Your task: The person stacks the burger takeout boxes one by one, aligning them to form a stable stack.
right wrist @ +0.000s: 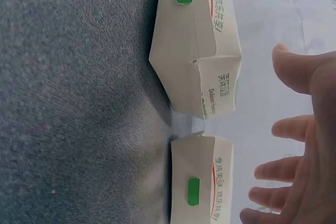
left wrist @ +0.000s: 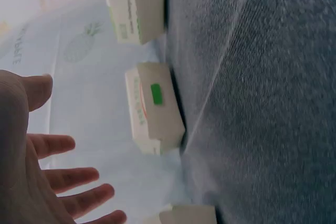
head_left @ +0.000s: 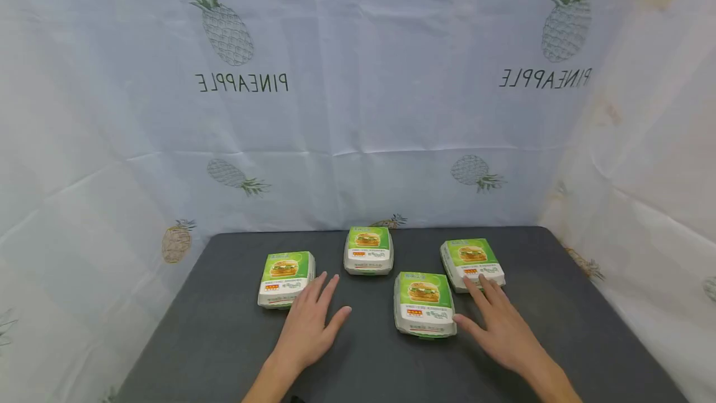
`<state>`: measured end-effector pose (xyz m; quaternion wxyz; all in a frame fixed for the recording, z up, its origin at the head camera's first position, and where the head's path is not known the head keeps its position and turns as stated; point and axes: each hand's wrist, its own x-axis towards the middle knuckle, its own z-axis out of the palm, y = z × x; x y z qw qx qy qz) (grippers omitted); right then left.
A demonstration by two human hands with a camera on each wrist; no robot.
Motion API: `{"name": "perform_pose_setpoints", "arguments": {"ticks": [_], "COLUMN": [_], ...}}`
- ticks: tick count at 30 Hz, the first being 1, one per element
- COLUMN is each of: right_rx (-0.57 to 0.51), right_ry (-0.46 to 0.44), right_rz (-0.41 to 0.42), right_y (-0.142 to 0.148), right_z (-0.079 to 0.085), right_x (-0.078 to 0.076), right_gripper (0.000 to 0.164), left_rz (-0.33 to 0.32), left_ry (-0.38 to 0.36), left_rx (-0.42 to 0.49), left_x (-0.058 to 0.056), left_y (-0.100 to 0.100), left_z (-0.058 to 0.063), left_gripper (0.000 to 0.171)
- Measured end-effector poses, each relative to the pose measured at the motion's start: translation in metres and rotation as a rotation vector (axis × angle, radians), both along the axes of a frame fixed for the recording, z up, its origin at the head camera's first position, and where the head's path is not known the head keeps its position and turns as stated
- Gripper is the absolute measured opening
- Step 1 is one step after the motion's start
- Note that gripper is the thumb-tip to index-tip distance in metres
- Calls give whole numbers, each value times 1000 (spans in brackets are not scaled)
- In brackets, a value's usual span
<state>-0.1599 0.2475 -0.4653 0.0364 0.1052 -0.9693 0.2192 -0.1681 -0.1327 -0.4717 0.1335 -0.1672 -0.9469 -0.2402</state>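
Several green-and-white burger boxes, each with a burger picture on the lid, lie on the dark table. My left hand (head_left: 307, 327) hovers with spread fingers just right of the left burger box (head_left: 285, 280), overlapping its corner in the head view. The right hand (head_left: 500, 327), fingers also spread, is over the near side of the right burger box (head_left: 472, 264). Its thumb lies right at the edge of the front burger box (head_left: 425, 304). At the back middle sits another burger box (head_left: 368, 250). Nothing is held; both wrist views show the palms and fingers apart from the boxes.
The dark cloth-covered table (head_left: 224, 353) ends at a white curtain (head_left: 358, 111) printed with pineapples, which also runs along both sides. In the right wrist view a green sticker (right wrist: 193, 191) marks a box's front wall.
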Motion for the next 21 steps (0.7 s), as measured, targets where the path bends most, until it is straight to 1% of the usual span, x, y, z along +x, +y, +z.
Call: {"name": "perform_pose_setpoints", "arguments": {"ticks": [4,8,11,13,17,19,21], "right_rx": [-80,-159,-207,-236,-311,-356,-400], "right_ry": [-57,-143,-190,-200,-188,-202,-236], "right_rz": [2,-8,-9,-9,2,7,3], "right_y": [-2,-4,-5,-5,-7,-9,-12], "right_z": [0,0,-1,-2,-5,-5,-5], "right_x": [-1,-2,-4,-5,-9,-11,-12], "right_gripper": [83,83,84,84,79,78,77], "left_rz": [-16,-27,-40,-57,-91,-106,-125], "left_ry": [-42,-85,-116,-133,-175,-194,-213], "left_rx": [41,112,167,212,293,321,349], "left_x": [-1,-2,-4,-6,-10,-12,-14], "left_y": [5,11,17,20,26,28,29], "left_z": [-1,-1,-3,-3,-5,-7,-8], "left_gripper": [65,65,63,63,61,60,59]}}
